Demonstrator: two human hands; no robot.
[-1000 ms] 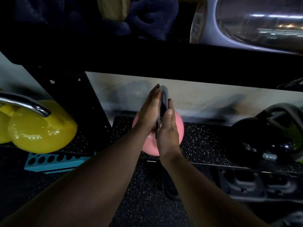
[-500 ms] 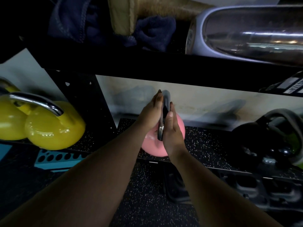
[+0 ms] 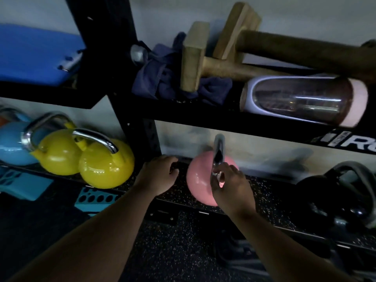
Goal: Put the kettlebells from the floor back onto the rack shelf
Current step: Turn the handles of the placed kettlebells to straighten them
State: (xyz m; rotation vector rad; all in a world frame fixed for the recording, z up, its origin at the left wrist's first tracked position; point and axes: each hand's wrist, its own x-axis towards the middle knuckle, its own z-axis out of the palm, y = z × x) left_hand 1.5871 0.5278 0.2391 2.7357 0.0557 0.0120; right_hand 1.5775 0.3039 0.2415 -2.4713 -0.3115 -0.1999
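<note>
A pink kettlebell (image 3: 200, 180) with a grey metal handle stands upright on the speckled lower rack shelf (image 3: 270, 193), close to the back wall. My right hand (image 3: 231, 187) is at its front right, fingers curled around the base of the handle. My left hand (image 3: 160, 176) is off the kettlebell, a short gap to its left, near the black rack upright (image 3: 140, 127). It holds nothing, and its fingers are loosely bent.
Two yellow kettlebells (image 3: 105, 163) and a blue one (image 3: 12, 143) fill the left bay. A black kettlebell (image 3: 333, 192) sits on the same shelf at the right. The upper shelf just above holds wooden blocks (image 3: 193, 55), a cloth and a bottle (image 3: 305, 100). Teal blocks (image 3: 95, 198) lie below.
My left hand has let go of the handle and moved left, away from the pink kettlebell. My right hand has slid down to the handle's base. The view has tilted upward.
</note>
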